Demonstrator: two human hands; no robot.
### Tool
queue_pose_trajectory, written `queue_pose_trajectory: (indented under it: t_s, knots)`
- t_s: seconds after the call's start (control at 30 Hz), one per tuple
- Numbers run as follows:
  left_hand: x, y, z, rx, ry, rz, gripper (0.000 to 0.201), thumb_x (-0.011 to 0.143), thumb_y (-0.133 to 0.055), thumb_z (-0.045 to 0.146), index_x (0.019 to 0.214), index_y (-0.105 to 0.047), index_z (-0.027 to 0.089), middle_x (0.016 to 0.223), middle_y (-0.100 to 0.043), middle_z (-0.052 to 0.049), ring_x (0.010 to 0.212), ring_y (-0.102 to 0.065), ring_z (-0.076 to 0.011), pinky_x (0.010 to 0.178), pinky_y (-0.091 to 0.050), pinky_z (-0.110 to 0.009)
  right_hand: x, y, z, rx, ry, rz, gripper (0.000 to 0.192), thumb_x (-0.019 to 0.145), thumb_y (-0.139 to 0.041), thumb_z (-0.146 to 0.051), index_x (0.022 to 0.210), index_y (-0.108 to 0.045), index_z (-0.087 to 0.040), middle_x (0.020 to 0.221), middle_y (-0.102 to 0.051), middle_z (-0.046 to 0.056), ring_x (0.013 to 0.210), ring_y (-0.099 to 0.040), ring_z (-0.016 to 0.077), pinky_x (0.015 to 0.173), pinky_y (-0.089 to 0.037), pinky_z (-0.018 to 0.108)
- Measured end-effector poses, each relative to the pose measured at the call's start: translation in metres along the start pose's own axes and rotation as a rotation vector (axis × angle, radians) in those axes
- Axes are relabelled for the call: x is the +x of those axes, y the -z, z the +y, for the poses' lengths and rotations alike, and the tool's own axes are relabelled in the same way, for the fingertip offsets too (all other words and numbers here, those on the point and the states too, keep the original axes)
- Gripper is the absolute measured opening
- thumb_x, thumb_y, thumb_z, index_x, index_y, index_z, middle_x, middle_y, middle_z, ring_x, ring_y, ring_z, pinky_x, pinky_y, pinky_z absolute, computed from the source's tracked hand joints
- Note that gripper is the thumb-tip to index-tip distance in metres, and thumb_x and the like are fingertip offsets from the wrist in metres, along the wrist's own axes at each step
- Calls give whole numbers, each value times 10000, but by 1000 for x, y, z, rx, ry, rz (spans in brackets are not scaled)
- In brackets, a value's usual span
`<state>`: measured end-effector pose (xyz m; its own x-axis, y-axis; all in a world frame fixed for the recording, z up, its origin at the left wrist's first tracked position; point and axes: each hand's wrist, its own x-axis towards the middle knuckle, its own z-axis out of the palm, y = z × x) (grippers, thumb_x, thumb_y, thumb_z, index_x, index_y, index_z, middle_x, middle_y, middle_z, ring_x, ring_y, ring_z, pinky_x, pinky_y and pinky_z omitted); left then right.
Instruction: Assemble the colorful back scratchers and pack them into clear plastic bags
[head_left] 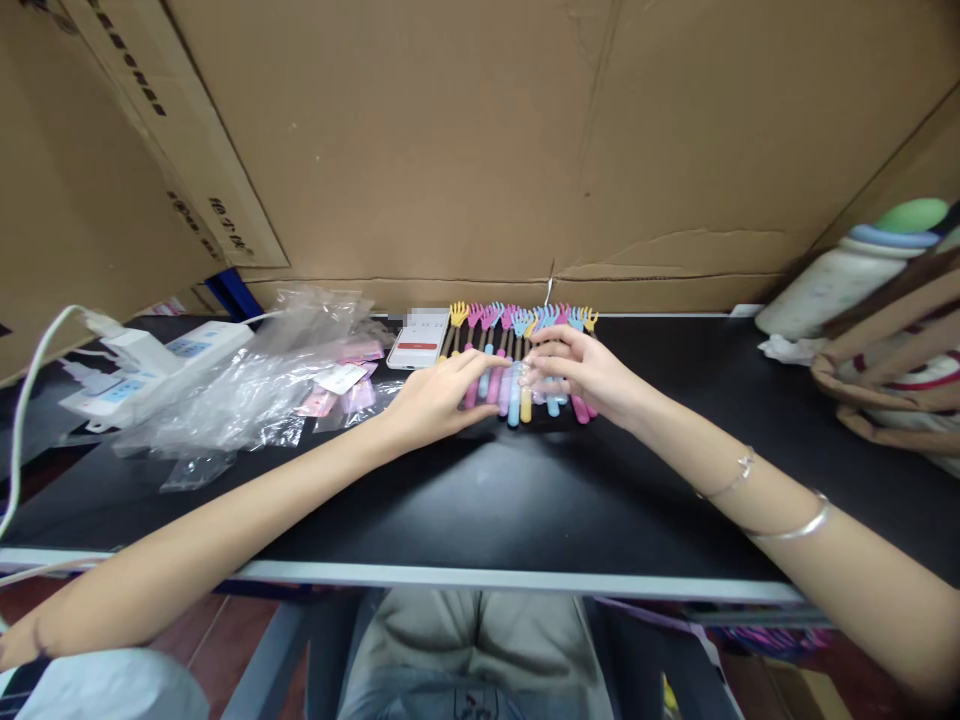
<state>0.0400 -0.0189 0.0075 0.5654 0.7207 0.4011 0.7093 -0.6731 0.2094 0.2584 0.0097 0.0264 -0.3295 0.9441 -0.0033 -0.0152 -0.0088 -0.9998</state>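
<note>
Both hands meet over a row of small toy forks (517, 350) laid side by side on the black table (480, 500), just in front of the cardboard wall (480, 140). The forks have hand-shaped heads in yellow, pink and blue, pointing toward the cardboard, and thick pastel handles pointing back toward the person.

The left hand (435, 400) lies on the left part of the row, fingers stretched flat across the handles, pressing rather than gripping; it does not appear to close around anything. The right hand (585, 375) sits on the right part of the row with fingers loosely curled, its fingertips (536, 372) pinching at what looks like a small clear plastic sleeve or wrap at the middle handles. Whether it truly grips one fork or only the wrap cannot be told.

The step in hand seems to be evening out the row and picking out one piece from it. The next move would likely call for a steady left hand holding the row still while the right draws one item free without disturbing its neighbours.

Left of the forks lies a phone (418, 338), and farther left a heap of clear plastic bags (247, 390) with pink labels, then a white power strip (150, 365). Right of the forks, at the table edge, stand a bag (892, 390) and a bottle (832, 285).
</note>
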Motion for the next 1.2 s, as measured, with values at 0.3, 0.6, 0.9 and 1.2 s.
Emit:
queue_pose_trajectory:
  t_s: [0.3, 0.6, 0.9, 1.2]
  knots:
    - [-3, -2, 0, -11, 46, 36, 452, 865, -607, 378, 1283, -475, 270, 1066, -601, -19, 877, -596, -172, 672, -429, -239, 7, 17, -10, -28, 71, 48, 303, 721, -706, -208, 967, -528, -210, 834, -637, -3, 669, -658, 110, 644, -564, 266]
    - [-10, -7, 4, 34, -48, 45, 439, 838, -647, 317, 1244, -501, 240, 1060, -613, -29, 927, -595, -181, 691, -435, -245, 36, 115, -2, -546, 141, 433, 235, 741, -648, -175, 927, -505, -181, 763, -608, 15, 606, -605, 100, 548, -468, 226]
    - [-9, -12, 1, 64, -112, 75, 434, 831, -666, 285, 1230, -514, 205, 1161, -614, -37, 1002, -590, -177, 775, -462, -252, 49, 133, 25, -1091, 38, 279, 326, 705, -655, -370, 964, -567, -191, 852, -669, 43, 773, -623, 180, 734, -473, 315]
    - [-10, -15, 0, 93, -123, 77, 439, 833, -664, 306, 1235, -518, 206, 1183, -612, -40, 1030, -588, -188, 803, -470, -272, 35, 127, 8, -1564, -250, 351, 438, 790, -533, -379, 1195, -533, -211, 1106, -656, 115, 982, -610, 283, 733, -442, 356]
